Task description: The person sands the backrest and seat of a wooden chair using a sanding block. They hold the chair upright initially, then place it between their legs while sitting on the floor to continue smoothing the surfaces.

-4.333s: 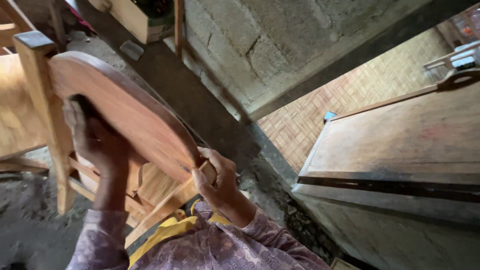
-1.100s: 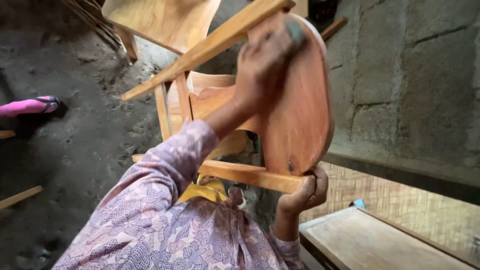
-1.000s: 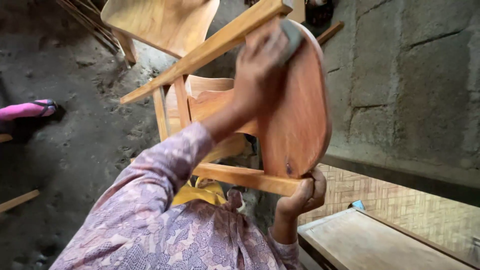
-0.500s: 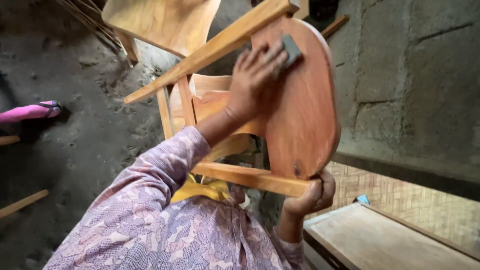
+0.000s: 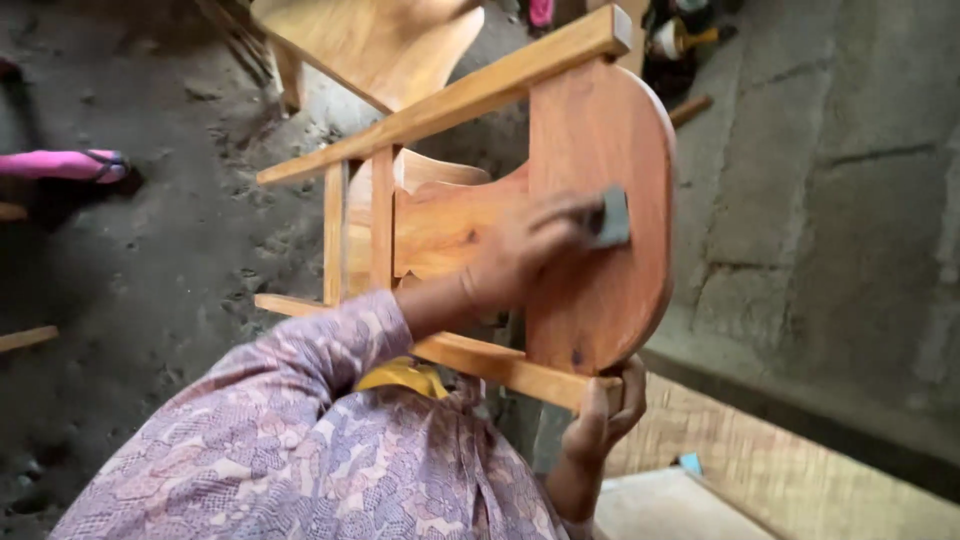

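A wooden chair frame lies tilted in front of me, its rounded reddish-brown panel (image 5: 600, 110) facing up. My left hand (image 5: 520, 255) reaches from a patterned purple sleeve and presses a small grey sanding block (image 5: 612, 217) flat against the middle of that panel. My right hand (image 5: 603, 420) grips the end of the pale lower rail (image 5: 480, 360) just below the panel's bottom edge. A second pale rail (image 5: 450, 100) runs diagonally along the top of the frame.
Another pale wooden seat (image 5: 370, 40) stands behind the frame. A pink sandal (image 5: 65, 163) lies on the dirt floor at left. A rough concrete block wall (image 5: 850, 150) fills the right side, with a woven mat (image 5: 790, 470) and a wooden board (image 5: 650, 505) below it.
My left hand has slid the grey block down the panel from its upper edge to its middle. My right hand keeps the same hold on the lower rail.
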